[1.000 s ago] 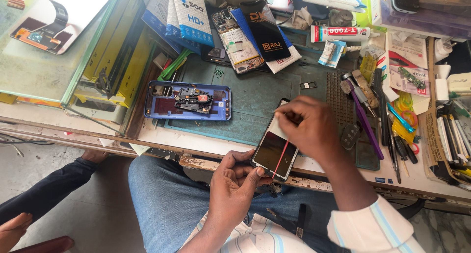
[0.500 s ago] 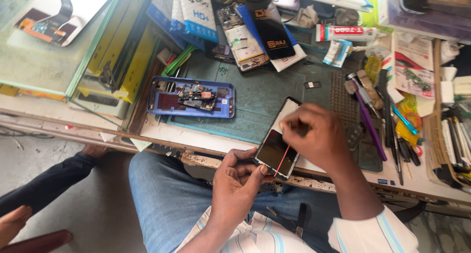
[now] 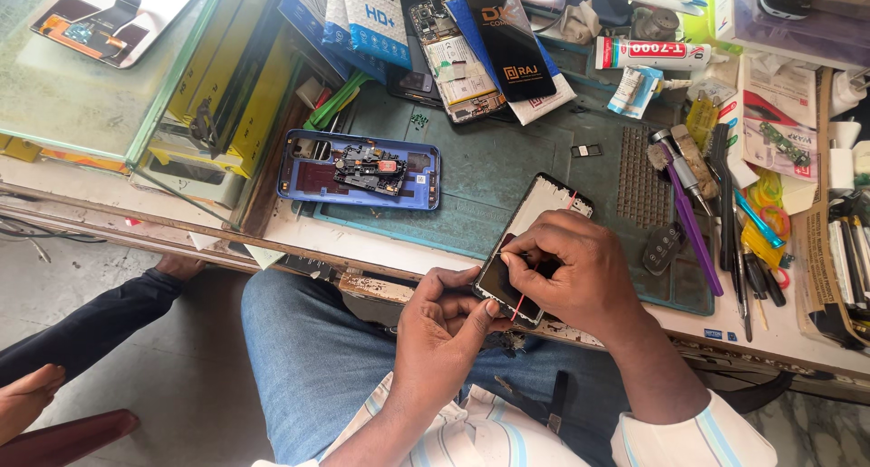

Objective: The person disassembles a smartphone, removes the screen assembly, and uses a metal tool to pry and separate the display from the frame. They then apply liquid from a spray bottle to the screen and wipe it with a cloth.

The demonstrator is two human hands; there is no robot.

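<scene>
Phone screen panel point(image 3: 535, 240) at the mat's point(image 3: 507, 173) near edge, tilted; left hand point(image 3: 444, 327) clamped on its lower end, right hand point(image 3: 566, 268) pinched together over its face, likely peeling or picking; next move probably needs steady, fine finger pull; blue phone frame point(image 3: 358, 168) lies apart.

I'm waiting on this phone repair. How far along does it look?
Done: the blue phone body lies opened on the green mat. In hand: left hand steadies the screen panel; right hand works at it. Left: the two parts remain apart.
</scene>
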